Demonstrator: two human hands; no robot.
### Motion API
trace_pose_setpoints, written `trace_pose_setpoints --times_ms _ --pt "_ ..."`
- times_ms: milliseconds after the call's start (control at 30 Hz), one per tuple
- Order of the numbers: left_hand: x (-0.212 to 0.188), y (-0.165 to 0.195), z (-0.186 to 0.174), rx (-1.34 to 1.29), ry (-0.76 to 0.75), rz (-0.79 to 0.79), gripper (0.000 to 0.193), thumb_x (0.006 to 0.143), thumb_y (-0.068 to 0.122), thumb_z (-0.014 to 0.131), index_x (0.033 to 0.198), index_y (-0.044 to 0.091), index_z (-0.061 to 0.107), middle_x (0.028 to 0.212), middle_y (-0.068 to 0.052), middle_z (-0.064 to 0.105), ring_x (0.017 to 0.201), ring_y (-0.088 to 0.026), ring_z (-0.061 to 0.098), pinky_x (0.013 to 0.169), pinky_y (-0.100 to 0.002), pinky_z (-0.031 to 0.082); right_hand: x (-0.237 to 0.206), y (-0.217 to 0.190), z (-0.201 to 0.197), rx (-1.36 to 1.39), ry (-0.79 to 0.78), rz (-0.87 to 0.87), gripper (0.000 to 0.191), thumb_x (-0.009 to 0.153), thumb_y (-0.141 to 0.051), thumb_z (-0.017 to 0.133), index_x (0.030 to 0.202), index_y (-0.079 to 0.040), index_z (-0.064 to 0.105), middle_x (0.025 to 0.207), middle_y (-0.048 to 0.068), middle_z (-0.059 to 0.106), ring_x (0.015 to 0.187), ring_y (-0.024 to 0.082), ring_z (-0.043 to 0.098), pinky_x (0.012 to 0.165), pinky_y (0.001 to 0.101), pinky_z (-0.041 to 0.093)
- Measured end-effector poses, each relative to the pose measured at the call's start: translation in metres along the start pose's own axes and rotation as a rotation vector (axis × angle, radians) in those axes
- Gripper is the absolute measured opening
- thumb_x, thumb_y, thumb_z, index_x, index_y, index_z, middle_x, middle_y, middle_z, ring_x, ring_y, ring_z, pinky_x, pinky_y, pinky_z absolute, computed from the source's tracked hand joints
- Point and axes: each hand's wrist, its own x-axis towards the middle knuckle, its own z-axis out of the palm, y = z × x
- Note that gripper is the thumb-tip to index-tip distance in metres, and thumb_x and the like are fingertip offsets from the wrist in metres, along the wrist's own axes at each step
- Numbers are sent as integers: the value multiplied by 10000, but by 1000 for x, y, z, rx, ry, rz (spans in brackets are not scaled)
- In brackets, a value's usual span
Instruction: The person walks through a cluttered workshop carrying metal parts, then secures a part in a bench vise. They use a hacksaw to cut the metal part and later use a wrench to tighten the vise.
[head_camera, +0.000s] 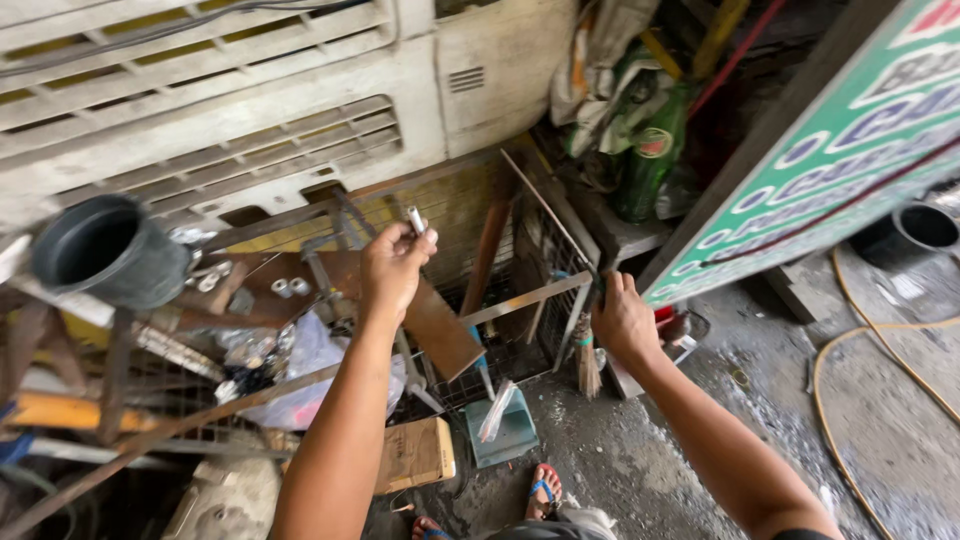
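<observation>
The left hand (392, 268) pinched a small metal piece (416, 220) at its fingertips, held up above the cluttered wooden surface (345, 275). The right hand (624, 322) was closed on a dark tool handle (598, 285) by the wire cage (545, 250). A firm fingertip grip and steady wrist would suit the small piece best

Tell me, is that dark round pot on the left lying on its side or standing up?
Tipped. The dark pot rests on the cluttered metal rack with its round opening facing the camera, showing its dark inside.
</observation>
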Motion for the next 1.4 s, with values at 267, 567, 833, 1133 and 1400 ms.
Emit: trace_pose_setpoints --times_ms 267,567,833,1133,1400 --pt "-11 40 -138 -325 194 130 211 941 140 747 1094 6 693 959 -59 741 822 -153 732 719 -262 596 -61 -126 25 291 51 -469 386 908 -176 636 1270 -57 568 1156 218 644 960 459 656 800 501 532" --pt "-76 90 -310 -422 590 268 223 916 195 779 1025 25 684 953 -76 746 832 -190 744 755 -318 614 -111 -248 68 421 -225 -714 411 856 -144 679 1249 -64 587 1026 225 674 882 418 682 759 472 545" --pt "-135 125 -364 -498 647 254 244 879 259 799 927 78 644 906 -64 744 847 -224 750 802 -392 619 -136 -281 93 329 -369 -761 388 905 -136 652 1281 -75 579 974 156 689 768 318 728 695 416 571" --pt "-130 116 -352 -527 587 166 242 917 260 778 954 50 662 922 -78 728 854 -229 746 810 -398 625 -133 -272 90 396 -144 -1005 378 891 -105 670 1254 -23 605 982 170 691 691 229 694 592 354 579" --pt "-131 94 -310 -433 323 115 294 993 255 647 1180 28 634 1056 -162 755 973 -295 765 832 -415 642 -98 -240 103 970 -1317 -285 299 921 -267 608 1125 -53 653 614 56 604 434 148 549 401 293 439"
